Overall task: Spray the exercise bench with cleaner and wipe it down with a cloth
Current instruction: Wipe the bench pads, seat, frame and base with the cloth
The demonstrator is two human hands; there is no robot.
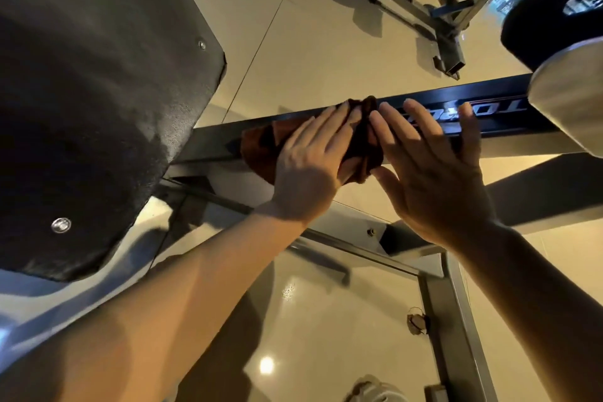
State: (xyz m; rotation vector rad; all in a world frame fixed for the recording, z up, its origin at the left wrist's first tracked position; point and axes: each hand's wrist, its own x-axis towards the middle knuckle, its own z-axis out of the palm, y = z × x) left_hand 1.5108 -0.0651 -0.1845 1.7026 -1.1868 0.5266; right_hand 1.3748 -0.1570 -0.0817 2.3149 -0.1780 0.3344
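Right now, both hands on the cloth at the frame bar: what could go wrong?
1. The cloth is bunched between the left hand and right hand, so it may slip off the narrow bar and fall to the floor.
2. The pad corner hangs close beside the left forearm; a sweep that way could knock it.

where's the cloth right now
In the head view the brown cloth sits mid-frame, bunched over the dark metal frame bar, under the flat left hand with the right hand beside it.
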